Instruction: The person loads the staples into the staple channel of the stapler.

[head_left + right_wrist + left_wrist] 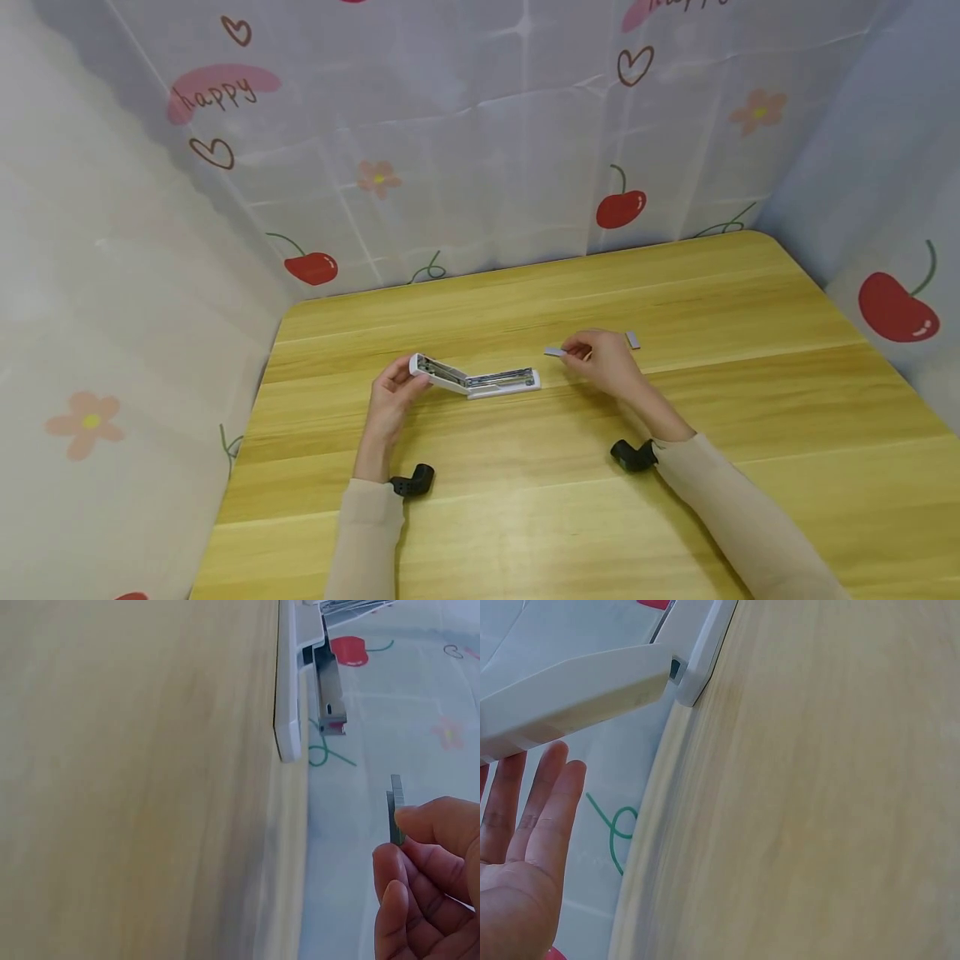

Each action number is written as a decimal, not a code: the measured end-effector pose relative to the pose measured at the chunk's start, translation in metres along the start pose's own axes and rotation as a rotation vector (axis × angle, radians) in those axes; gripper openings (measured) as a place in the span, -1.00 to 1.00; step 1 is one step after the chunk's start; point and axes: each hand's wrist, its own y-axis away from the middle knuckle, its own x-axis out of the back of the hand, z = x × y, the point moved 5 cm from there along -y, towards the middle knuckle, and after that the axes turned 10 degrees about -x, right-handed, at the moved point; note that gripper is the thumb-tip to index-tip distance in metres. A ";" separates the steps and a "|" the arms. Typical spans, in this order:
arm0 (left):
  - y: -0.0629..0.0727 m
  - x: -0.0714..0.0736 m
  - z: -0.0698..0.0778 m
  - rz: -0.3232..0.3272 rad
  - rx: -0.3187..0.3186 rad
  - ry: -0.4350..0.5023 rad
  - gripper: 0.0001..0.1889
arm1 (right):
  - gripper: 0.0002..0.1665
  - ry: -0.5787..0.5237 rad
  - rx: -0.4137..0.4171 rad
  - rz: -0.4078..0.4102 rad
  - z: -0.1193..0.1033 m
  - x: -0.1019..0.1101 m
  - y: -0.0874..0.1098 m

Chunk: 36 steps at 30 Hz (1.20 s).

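A white stapler [503,391] is swung wide on the table, its metal magazine facing up. My left hand [391,402] holds the raised top arm near its end, thumb on the near side. In the left wrist view the fingers [546,817] reach up to the arm's underside. To the right of the stapler base, my right hand [606,360] pinches a short grey strip of staples [554,352] between thumb and fingertips. The right wrist view shows this staple strip [396,810] upright in the pinch, apart from the stapler.
Another small grey strip [633,340] lies on the wooden table [510,500] just beyond the right hand. Black wrist cameras [414,481] jut inward from both sleeves. A curtain [480,167] printed with cherries and flowers hangs behind the table's far edge.
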 end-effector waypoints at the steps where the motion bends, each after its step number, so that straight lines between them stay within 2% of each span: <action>1: 0.000 0.000 0.000 0.000 0.003 0.000 -0.69 | -0.88 0.001 0.008 -0.008 -0.003 -0.002 -0.001; 12: -0.001 0.000 0.001 0.018 0.027 0.000 -0.68 | -0.90 0.004 0.061 -0.103 -0.022 -0.021 -0.011; 23: -0.004 0.001 0.001 0.025 0.046 -0.002 -0.68 | -0.89 0.052 0.083 -0.176 -0.034 -0.036 -0.015; 36: -0.004 0.001 0.003 0.024 0.053 -0.005 -0.69 | -0.90 0.114 0.120 -0.203 -0.044 -0.045 -0.016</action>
